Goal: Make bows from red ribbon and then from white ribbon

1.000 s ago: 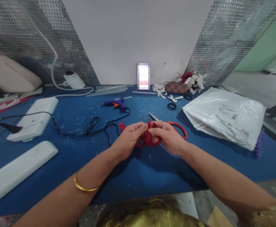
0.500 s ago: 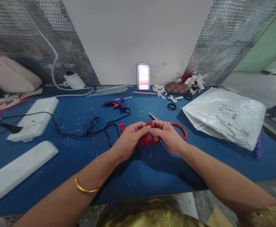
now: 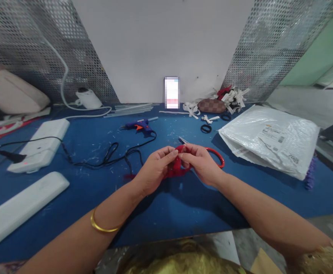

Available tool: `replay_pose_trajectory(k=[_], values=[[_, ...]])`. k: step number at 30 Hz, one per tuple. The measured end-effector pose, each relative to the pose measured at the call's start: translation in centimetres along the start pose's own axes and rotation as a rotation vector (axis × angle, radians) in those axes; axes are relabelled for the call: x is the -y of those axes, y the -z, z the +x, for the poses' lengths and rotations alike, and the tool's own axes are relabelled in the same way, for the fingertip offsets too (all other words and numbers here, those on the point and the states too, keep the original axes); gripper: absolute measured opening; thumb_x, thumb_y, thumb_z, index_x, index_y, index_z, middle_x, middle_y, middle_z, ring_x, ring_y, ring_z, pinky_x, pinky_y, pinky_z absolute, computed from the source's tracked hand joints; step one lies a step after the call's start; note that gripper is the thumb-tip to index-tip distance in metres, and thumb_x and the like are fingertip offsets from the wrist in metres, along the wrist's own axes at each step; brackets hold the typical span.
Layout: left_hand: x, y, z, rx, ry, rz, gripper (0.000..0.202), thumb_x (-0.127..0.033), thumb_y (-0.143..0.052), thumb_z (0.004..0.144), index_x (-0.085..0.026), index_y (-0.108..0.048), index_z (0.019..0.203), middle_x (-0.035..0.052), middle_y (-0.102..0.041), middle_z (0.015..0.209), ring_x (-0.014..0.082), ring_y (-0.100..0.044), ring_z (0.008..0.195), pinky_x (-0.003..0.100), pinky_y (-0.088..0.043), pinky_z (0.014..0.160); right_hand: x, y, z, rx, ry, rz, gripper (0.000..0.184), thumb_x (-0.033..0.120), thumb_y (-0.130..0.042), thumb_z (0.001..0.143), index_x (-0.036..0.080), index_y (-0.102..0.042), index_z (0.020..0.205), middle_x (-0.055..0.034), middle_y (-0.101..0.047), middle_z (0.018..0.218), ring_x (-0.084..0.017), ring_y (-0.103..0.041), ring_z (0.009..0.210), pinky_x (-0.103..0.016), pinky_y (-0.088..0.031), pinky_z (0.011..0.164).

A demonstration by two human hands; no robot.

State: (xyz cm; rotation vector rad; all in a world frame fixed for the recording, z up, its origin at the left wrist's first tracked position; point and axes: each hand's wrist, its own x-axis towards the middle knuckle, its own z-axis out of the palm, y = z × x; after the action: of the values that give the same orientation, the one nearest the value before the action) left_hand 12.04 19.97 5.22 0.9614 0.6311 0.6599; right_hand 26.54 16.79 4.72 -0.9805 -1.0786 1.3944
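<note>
Both hands meet over the blue table (image 3: 166, 217), fingertips nearly touching. Left hand (image 3: 157, 167): thumb and fingers pinching the red ribbon (image 3: 177, 165). Right hand (image 3: 203, 161): pinching the same ribbon from the other side. Ribbon sits between my hands, looped, lower edge hanging just under my fingertips; one blurred red end sticks out left of my left hand. Can't tell how the folds cross, fingers cover them.

Scissors (image 3: 218, 156) lie partly under and behind my right hand: red handle out to its right, blade tip showing just ahead of it. Glue gun (image 3: 139, 125) is ahead and left of my left hand, black cord (image 3: 92, 164) running left past that hand to the white power strip (image 3: 42, 142). Black hair tie (image 3: 206, 128) and white bow (image 3: 210, 120) are straight ahead of my right hand. White plastic mailer (image 3: 269, 140) further right of it. Phone (image 3: 172, 93) stands well ahead of both hands. Gold bangle (image 3: 102, 228) on my left forearm.
</note>
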Motion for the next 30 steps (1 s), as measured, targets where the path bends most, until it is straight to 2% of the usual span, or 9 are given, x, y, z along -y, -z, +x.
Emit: replay_pose_trajectory(k=[7, 10, 15, 20, 26, 30], values=[[0.09, 0.35, 0.17, -0.149, -0.086, 0.172, 0.023, -0.035, -0.069, 0.074, -0.017, -0.056, 0.078, -0.0041, -0.058, 0.062, 0.0059, -0.049, 0.05, 0.017, -0.039, 0.05, -0.07, 0.12, 0.05, -0.033, 0.025, -0.065, 0.01, 0.023, -0.059, 0.074, 0.016, -0.054, 0.071, 0.0049, -0.044, 0.054, -0.008, -0.037, 0.052, -0.022, -0.029, 0.051], [0.07, 0.35, 0.24, -0.118, -0.068, 0.174, 0.023, -0.036, -0.066, 0.076, -0.016, -0.056, 0.076, -0.0029, -0.059, 0.061, 0.0061, -0.049, 0.049, 0.017, -0.039, 0.049, -0.21, 0.2, 0.03, 0.028, 0.003, -0.004, 0.017, 0.024, -0.057, 0.077, 0.016, -0.05, 0.064, 0.0039, -0.044, 0.054, -0.008, -0.039, 0.051, -0.024, -0.03, 0.052], [0.02, 0.34, 0.31, -0.024, 0.01, 0.076, 0.027, -0.041, -0.064, 0.077, -0.016, -0.055, 0.071, -0.0012, -0.058, 0.06, 0.007, -0.051, 0.05, 0.017, -0.041, 0.051, -0.37, 0.34, 0.18, 0.119, -0.113, 0.205, 0.022, 0.025, -0.06, 0.074, 0.017, -0.044, 0.06, 0.005, -0.039, 0.055, -0.007, -0.036, 0.048, -0.024, -0.03, 0.051], [-0.03, 0.4, 0.22, -0.043, -0.018, 0.044, 0.031, -0.047, -0.064, 0.075, -0.016, -0.058, 0.078, -0.0005, -0.058, 0.065, 0.0095, -0.054, 0.057, 0.021, -0.045, 0.058, 0.0, 0.45, 0.21, 0.05, -0.064, 0.17, 0.019, 0.026, -0.061, 0.075, 0.016, -0.048, 0.065, 0.0046, -0.041, 0.056, -0.007, -0.036, 0.05, -0.023, -0.03, 0.052], [0.27, 0.56, 0.22, -0.127, -0.106, 0.194, 0.023, -0.037, -0.068, 0.074, -0.015, -0.061, 0.073, -0.0024, -0.056, 0.061, 0.0061, -0.048, 0.053, 0.017, -0.038, 0.052, 0.12, 0.37, 0.02, 0.05, -0.016, 0.056, 0.018, 0.029, -0.06, 0.077, 0.016, -0.053, 0.068, 0.0039, -0.045, 0.054, -0.008, -0.037, 0.051, -0.024, -0.03, 0.053], [0.25, 0.51, 0.28, -0.135, -0.088, 0.142, 0.023, -0.038, -0.067, 0.074, -0.016, -0.063, 0.08, -0.0014, -0.058, 0.064, 0.0078, -0.051, 0.055, 0.019, -0.042, 0.055, -0.1, 0.43, 0.15, 0.011, -0.019, 0.098, 0.016, 0.029, -0.059, 0.077, 0.016, -0.052, 0.069, 0.0044, -0.045, 0.053, -0.008, -0.037, 0.049, -0.023, -0.03, 0.052]])
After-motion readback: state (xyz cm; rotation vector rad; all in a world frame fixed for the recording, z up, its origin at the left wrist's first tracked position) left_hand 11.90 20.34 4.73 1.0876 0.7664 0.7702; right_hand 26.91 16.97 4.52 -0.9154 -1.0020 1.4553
